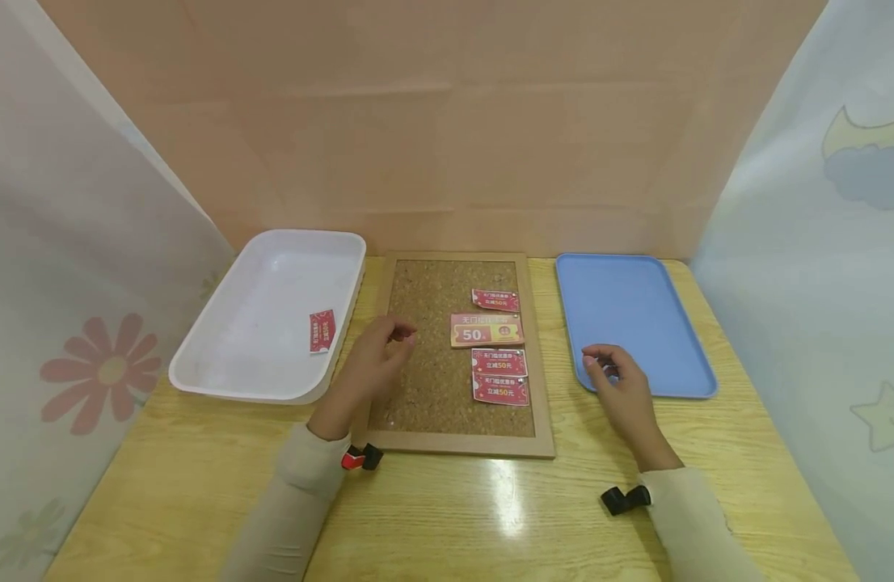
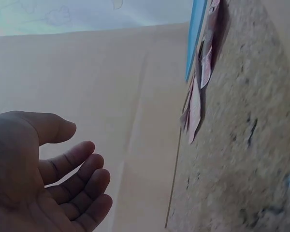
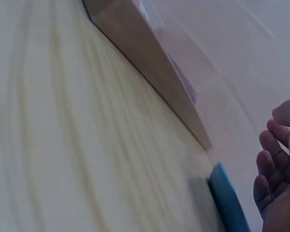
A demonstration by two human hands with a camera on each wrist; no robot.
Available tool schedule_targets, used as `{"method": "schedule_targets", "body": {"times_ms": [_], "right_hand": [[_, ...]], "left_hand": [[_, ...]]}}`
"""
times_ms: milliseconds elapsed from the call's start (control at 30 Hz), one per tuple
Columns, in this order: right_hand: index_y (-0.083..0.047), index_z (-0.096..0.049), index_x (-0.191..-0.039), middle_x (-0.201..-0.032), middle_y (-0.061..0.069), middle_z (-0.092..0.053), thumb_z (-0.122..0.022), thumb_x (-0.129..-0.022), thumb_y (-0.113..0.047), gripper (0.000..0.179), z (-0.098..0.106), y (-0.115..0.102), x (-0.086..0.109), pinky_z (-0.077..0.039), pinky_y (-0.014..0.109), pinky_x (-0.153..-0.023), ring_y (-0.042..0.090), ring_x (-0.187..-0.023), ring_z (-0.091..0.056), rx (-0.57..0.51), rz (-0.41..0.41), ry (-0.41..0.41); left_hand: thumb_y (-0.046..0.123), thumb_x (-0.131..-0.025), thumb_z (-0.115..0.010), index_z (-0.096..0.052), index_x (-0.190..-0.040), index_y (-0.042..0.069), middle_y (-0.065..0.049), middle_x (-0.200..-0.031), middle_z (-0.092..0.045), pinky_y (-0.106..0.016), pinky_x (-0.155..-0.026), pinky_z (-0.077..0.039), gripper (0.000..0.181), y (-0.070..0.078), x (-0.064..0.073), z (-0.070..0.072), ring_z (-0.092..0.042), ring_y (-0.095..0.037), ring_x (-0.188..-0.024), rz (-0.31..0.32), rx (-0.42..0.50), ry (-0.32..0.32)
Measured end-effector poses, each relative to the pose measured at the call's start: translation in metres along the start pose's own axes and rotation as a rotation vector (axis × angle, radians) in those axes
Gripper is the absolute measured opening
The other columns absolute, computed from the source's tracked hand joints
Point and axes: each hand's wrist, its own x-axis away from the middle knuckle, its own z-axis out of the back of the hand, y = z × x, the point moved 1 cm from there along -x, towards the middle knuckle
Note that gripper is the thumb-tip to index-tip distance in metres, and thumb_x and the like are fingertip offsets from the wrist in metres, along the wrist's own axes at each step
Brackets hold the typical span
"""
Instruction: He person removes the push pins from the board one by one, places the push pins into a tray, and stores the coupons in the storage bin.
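My left hand (image 1: 372, 368) hovers over the left side of a wood-framed cork board (image 1: 425, 396). Its fingers are loosely bent with nothing between them, as the left wrist view shows. Red paper coupons hang along the board's right side: a small top one (image 1: 495, 301), a larger stack (image 1: 487, 331), and two small ones below, the upper coupon (image 1: 499, 363) and the lower coupon (image 1: 500, 390). Over the near left corner of a blue tray (image 1: 636, 315) is my right hand (image 1: 625, 396), fingers relaxed and no object visible in them.
On the left stands a white plastic tub (image 1: 254, 323) with one red coupon (image 1: 321, 331) inside near its right wall. All of it sits on a wood-grain table (image 1: 432, 517). A brown backdrop (image 1: 447, 121) rises behind, and patterned curtains flank both sides.
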Motion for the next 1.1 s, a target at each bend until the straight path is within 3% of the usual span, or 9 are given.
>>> {"method": "schedule_targets", "body": {"times_ms": [233,567,700,900,1100], "right_hand": [[-0.01,-0.062,-0.12,-0.112,0.003,-0.062,-0.056,-0.1,-0.026,0.026,-0.014,-0.024,0.002,-0.043,0.024,-0.078,0.01,-0.092,-0.054,-0.03,-0.012,-0.152],[0.005,-0.06,-0.117,-0.109,0.018,-0.062,-0.059,-0.097,-0.006,0.023,-0.02,-0.066,0.007,-0.046,0.021,-0.077,0.014,-0.093,-0.056,-0.108,0.014,-0.229],[0.004,-0.061,-0.118,-0.113,0.017,-0.061,-0.06,-0.096,-0.007,0.024,-0.027,-0.062,0.007,-0.046,0.021,-0.078,0.02,-0.095,-0.055,-0.08,0.008,-0.267],[-0.007,-0.062,-0.121,-0.112,0.007,-0.061,-0.062,-0.097,-0.019,0.027,-0.043,-0.039,0.003,-0.048,0.025,-0.081,0.019,-0.098,-0.055,-0.045,-0.017,-0.301],[-0.011,-0.064,-0.118,-0.106,0.001,-0.062,-0.064,-0.096,-0.021,0.024,-0.052,-0.042,-0.003,-0.048,0.03,-0.078,0.016,-0.094,-0.056,-0.008,0.002,-0.303]], "left_hand": [[0.021,-0.098,-0.057,-0.062,-0.115,0.007,-0.005,-0.109,-0.061,-0.039,-0.088,-0.048,0.023,0.008,-0.002,-0.018,-0.056,-0.02,-0.102,0.0,-0.02,-0.029],[0.022,-0.097,-0.06,-0.063,-0.112,0.008,-0.003,-0.104,-0.061,-0.037,-0.081,-0.049,0.021,0.016,-0.004,-0.038,-0.056,-0.019,-0.096,0.017,-0.074,-0.07],[0.026,-0.097,-0.06,-0.065,-0.112,0.009,-0.002,-0.103,-0.061,-0.036,-0.08,-0.049,0.023,0.02,-0.006,-0.047,-0.057,-0.018,-0.096,0.03,-0.112,-0.106],[0.03,-0.097,-0.058,-0.063,-0.116,0.009,-0.001,-0.107,-0.06,-0.035,-0.082,-0.05,0.028,0.027,-0.008,-0.061,-0.057,-0.017,-0.099,0.061,-0.06,-0.183],[0.037,-0.099,-0.054,-0.062,-0.118,0.01,0.0,-0.112,-0.06,-0.035,-0.085,-0.05,0.034,0.035,-0.01,-0.067,-0.058,-0.015,-0.102,0.06,-0.054,-0.196]]}}
